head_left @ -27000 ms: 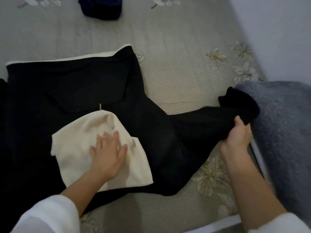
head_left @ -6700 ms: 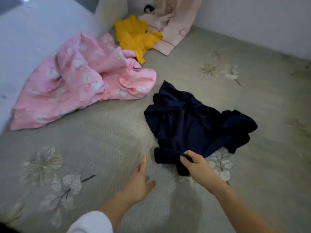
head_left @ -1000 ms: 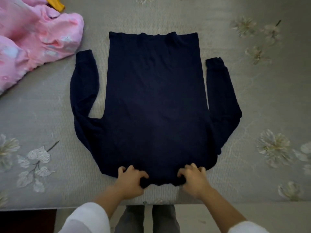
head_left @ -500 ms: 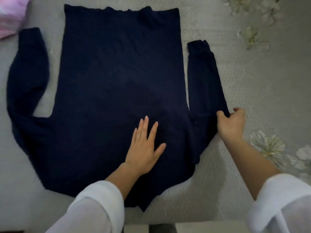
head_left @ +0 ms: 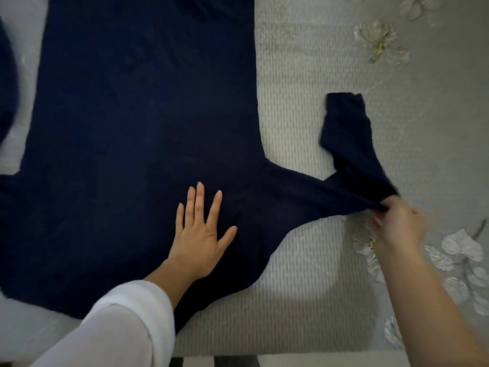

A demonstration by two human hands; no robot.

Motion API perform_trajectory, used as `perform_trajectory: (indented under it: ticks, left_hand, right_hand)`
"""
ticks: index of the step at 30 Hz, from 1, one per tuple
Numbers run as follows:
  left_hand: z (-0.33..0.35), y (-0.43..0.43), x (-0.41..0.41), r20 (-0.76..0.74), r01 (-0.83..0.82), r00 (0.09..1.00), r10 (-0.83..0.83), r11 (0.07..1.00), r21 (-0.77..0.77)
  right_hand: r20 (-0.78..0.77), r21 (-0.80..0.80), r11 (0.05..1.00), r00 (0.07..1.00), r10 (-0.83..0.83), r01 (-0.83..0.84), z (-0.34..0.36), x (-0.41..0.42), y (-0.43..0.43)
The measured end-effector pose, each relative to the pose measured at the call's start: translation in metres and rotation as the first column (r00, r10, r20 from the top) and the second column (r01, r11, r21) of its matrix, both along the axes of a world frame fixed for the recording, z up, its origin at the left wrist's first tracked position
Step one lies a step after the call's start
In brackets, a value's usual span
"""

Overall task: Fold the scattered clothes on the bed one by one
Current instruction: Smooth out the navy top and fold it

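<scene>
A navy long-sleeved top (head_left: 137,107) lies flat on the bed, neck end toward me. My left hand (head_left: 201,231) rests flat on its body near the right shoulder, fingers spread. My right hand (head_left: 397,223), blurred by motion, pinches the top's right sleeve (head_left: 346,160) and holds it stretched out sideways, with the cuff end bent back toward the far side. The left sleeve (head_left: 6,83) shows only at the left edge of view.
The bed (head_left: 317,300) has a grey ribbed cover with pale embroidered flowers (head_left: 378,41) along the right. Its near edge runs across the bottom of the view, close to my arms.
My right hand has pulled the right sleeve away from the top's body, out to the right. My left hand stays flat on the top. The view has moved closer.
</scene>
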State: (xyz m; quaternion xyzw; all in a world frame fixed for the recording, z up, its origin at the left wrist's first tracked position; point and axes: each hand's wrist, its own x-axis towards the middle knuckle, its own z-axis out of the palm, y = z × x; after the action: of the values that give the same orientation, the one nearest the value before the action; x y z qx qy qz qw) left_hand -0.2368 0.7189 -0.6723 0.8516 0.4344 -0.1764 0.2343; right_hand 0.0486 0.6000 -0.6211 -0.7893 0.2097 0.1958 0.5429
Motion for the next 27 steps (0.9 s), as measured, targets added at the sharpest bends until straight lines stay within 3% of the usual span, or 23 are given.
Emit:
perform_trajectory:
  ticks: [2, 6, 10, 13, 16, 18, 20, 21, 22, 24, 25, 26, 27]
  left_hand:
    - [0.002, 0.002, 0.001, -0.012, 0.005, 1.0, -0.005, 0.999, -0.036]
    - [0.006, 0.006, 0.004, -0.041, 0.02, 0.999, -0.024, 0.995, -0.099]
    - [0.011, 0.01, 0.008, -0.1, 0.014, 0.994, -0.032, 0.984, -0.176]
    - [0.016, 0.012, 0.01, -0.144, 0.028, 0.988, -0.059, 0.977, -0.212]
    - [0.019, 0.013, 0.012, -0.166, 0.024, 0.984, -0.067, 0.969, -0.246]
    - [0.021, 0.014, 0.012, -0.165, 0.028, 0.984, -0.072, 0.967, -0.252]
    - [0.02, 0.014, 0.011, -0.158, 0.029, 0.985, -0.072, 0.965, -0.262]
    - [0.019, 0.014, 0.01, -0.153, 0.029, 0.986, -0.072, 0.963, -0.266]
    - [0.019, 0.015, 0.01, -0.147, 0.032, 0.986, -0.074, 0.963, -0.268]
    - [0.018, 0.015, 0.008, -0.135, 0.035, 0.988, -0.073, 0.964, -0.264]
    - [0.017, 0.015, 0.007, -0.129, 0.033, 0.989, -0.069, 0.963, -0.267]
    - [0.016, 0.015, 0.007, -0.125, 0.028, 0.99, -0.064, 0.962, -0.271]
    - [0.015, 0.015, 0.006, -0.123, 0.025, 0.991, -0.061, 0.962, -0.273]
  right_hand:
    - [-0.092, -0.048, 0.994, 0.992, 0.09, -0.095, -0.011, -0.001, -0.006]
    - [-0.008, -0.168, 0.948, 0.962, 0.272, -0.269, -0.014, 0.016, 0.016]
    - [-0.051, -0.229, 0.878, 0.906, 0.419, -0.419, -0.004, 0.031, 0.037]
    - [0.191, -0.129, 0.986, 0.973, 0.13, -0.106, 0.021, 0.037, 0.042]
    - [0.271, 0.181, 0.971, 0.941, -0.203, 0.158, 0.054, 0.026, 0.057]
    - [0.456, 0.246, 0.967, 0.873, -0.171, 0.06, 0.073, 0.004, 0.08]
    - [0.68, -0.016, 0.978, 0.715, 0.163, -0.209, 0.082, -0.022, 0.115]
    - [0.693, -0.189, 0.913, 0.61, 0.385, -0.362, 0.082, -0.038, 0.135]
    - [0.638, -0.313, 0.791, 0.501, 0.585, -0.526, 0.079, -0.055, 0.154]
    - [0.445, -0.387, 0.407, 0.219, 0.869, -0.828, 0.068, -0.087, 0.181]
    - [0.356, -0.384, 0.213, 0.069, 0.932, -0.898, 0.058, -0.1, 0.186]
    - [0.287, -0.377, 0.086, -0.027, 0.958, -0.922, 0.048, -0.111, 0.184]
    - [0.244, -0.375, 0.054, -0.042, 0.969, -0.925, 0.038, -0.117, 0.177]
